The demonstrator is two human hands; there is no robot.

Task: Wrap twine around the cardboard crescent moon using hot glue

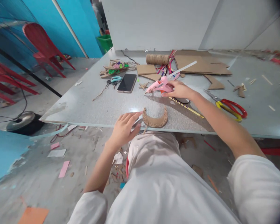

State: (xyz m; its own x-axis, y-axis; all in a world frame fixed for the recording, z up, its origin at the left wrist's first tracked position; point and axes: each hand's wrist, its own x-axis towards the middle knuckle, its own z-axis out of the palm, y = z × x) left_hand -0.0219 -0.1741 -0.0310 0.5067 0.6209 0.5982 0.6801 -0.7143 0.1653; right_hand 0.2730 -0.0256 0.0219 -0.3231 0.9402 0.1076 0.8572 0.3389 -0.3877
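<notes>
My right hand (179, 90) is closed around a pink glue gun (160, 85) with a white glue stick poking out of its back, held just above the grey table (88, 102). My left hand (124, 127) rests at the table's near edge, fingers stretched toward a crescent-shaped piece wrapped in jute cord (155, 119). The fingertips touch or nearly touch its left end. The crescent lies flat on the table, below the glue gun's nozzle.
A black phone (127, 82) and teal-handled scissors (114, 80) lie to the left. Red-and-yellow scissors (228, 107) lie to the right. A jute roll (157, 59) and cardboard sheets (200, 65) sit at the back. Red chairs (45, 46) stand at left; paper scraps litter the floor.
</notes>
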